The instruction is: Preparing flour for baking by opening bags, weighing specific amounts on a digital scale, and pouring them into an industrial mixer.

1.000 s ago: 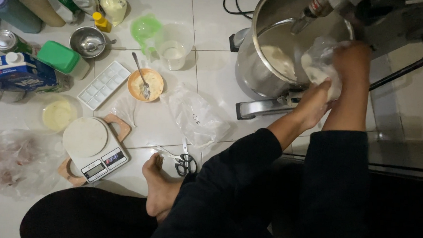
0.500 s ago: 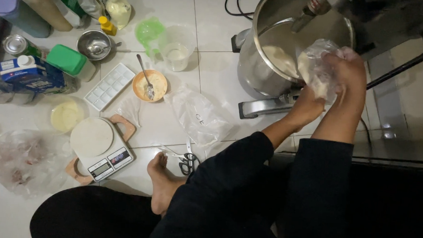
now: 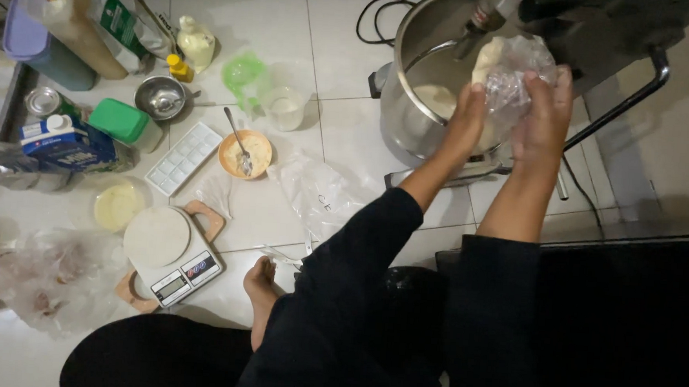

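Observation:
Both my hands are raised over the steel mixer bowl (image 3: 412, 103) at the upper right. My left hand (image 3: 468, 117) and my right hand (image 3: 544, 110) grip a crumpled clear plastic bag (image 3: 514, 69) between them. A pale lump of dough or butter (image 3: 487, 53) shows at the bag's top left, right above the bowl's opening. Pale dough (image 3: 434, 98) lies inside the bowl. The mixer's attachment shaft (image 3: 479, 24) hangs just above the bag.
On the tiled floor to the left stand a kitchen scale (image 3: 170, 255), an empty plastic bag (image 3: 313, 192), a small bowl with a spoon (image 3: 244, 154), a white ice tray (image 3: 183, 158), a measuring jug (image 3: 284, 108), a milk carton (image 3: 64, 143), tins and containers. My bare foot (image 3: 262, 291) rests near scissors.
My hands have lifted the plastic bag higher and further over the bowl's opening. The pale lump now shows at the bag's top edge.

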